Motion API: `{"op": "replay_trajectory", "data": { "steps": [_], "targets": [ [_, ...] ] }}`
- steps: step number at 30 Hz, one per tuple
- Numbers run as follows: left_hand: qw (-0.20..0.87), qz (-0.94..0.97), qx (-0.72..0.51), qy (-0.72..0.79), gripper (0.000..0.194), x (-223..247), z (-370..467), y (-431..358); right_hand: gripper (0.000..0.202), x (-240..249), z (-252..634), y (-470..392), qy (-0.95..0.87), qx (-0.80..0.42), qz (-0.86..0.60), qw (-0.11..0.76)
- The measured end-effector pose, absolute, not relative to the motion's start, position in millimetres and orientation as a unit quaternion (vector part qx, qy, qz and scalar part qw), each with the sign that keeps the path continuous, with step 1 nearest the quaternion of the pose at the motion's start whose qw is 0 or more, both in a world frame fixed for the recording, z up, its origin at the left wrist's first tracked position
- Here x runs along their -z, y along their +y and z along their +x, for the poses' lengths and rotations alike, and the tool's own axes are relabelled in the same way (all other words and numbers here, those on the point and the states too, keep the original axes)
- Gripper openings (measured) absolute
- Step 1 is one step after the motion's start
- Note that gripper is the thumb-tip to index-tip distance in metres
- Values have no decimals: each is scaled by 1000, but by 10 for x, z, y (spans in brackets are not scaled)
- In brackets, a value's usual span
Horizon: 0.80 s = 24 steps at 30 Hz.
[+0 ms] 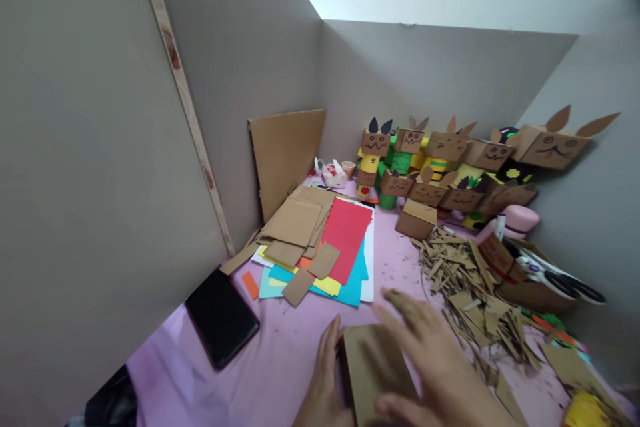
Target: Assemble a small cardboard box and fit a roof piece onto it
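A small brown cardboard box (373,363) lies at the bottom middle of the head view, its top face toward me. My left hand (324,380) is closed along the box's left side, gripping it. Over the right part of the box is my right hand (435,353), a little blurred, its fingers spread apart and nothing between them. Whether its thumb touches the box's top I cannot tell. Beyond the box are cut cardboard pieces (295,220) and coloured paper, with a red sheet (349,237) uppermost among the paper.
On the left lies a black tablet-like slab (223,317). Cardboard scraps (455,260) pile up on the right, beside a cardboard holder (530,287) with scissors (565,283). Several cardboard animal figures (433,147) stand at the back. Grey panels (420,73) enclose the pink-covered table (270,373).
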State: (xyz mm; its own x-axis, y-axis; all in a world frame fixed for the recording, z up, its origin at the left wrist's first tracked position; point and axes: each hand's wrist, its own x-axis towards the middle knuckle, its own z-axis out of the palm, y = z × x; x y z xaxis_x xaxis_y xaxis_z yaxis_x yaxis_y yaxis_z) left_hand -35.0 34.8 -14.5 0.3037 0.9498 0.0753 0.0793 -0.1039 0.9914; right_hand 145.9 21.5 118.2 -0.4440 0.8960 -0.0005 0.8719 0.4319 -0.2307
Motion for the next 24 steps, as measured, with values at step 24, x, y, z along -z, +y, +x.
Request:
{"op": "replay_trajectory", "data": {
  "steps": [24],
  "targets": [
    [750, 318, -479, 327, 92, -22, -646, 500, 90, -973, 1144, 482, -823, -218, -520, -74]
  ]
}}
